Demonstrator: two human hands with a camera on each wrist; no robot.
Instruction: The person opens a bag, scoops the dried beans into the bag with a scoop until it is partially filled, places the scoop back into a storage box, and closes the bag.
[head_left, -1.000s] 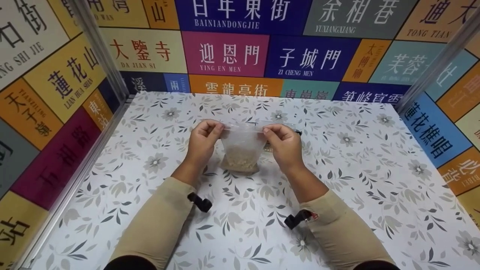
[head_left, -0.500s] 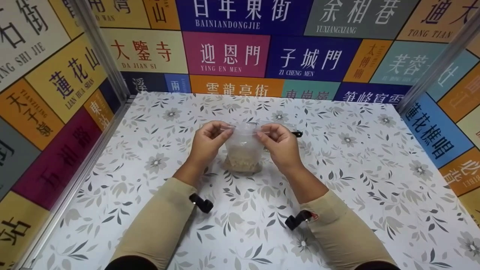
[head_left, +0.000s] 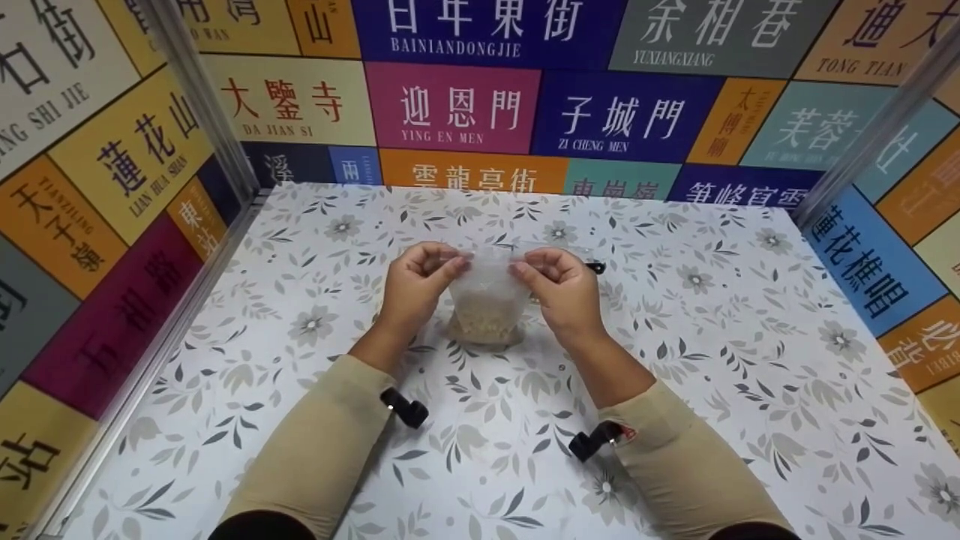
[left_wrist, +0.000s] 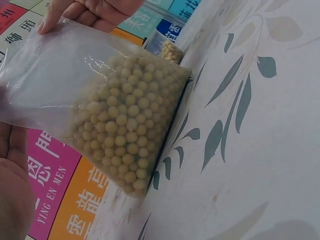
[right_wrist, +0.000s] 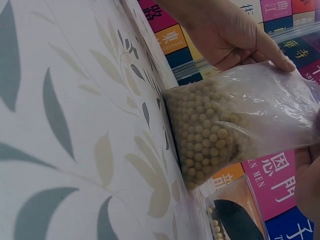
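Observation:
A clear plastic bag (head_left: 487, 311) stands on the table, its lower half filled with round pale-yellow soybeans (left_wrist: 122, 117). My left hand (head_left: 415, 285) pinches the left corner of its upper edge between thumb and fingers. At the opposite corner, my right hand (head_left: 564, 291) pinches the same edge. The upper part of the bag, above the beans, is slack and cloudy. In the right wrist view the bag (right_wrist: 205, 132) rests upright on its bottom edge, with my left hand (right_wrist: 235, 37) along its far side.
Behind my right hand is a clear box (right_wrist: 250, 200) with more beans and a black object (right_wrist: 235, 220) in it. The table (head_left: 480, 465) has a leaf-patterned cover. Sign-printed panels (head_left: 450, 105) close it in at the back and sides.
Both hands have drawn closer together at the bag's upper edge, mostly in the first half second, so its mouth looks narrower. The bag's base has stayed nearly in place.

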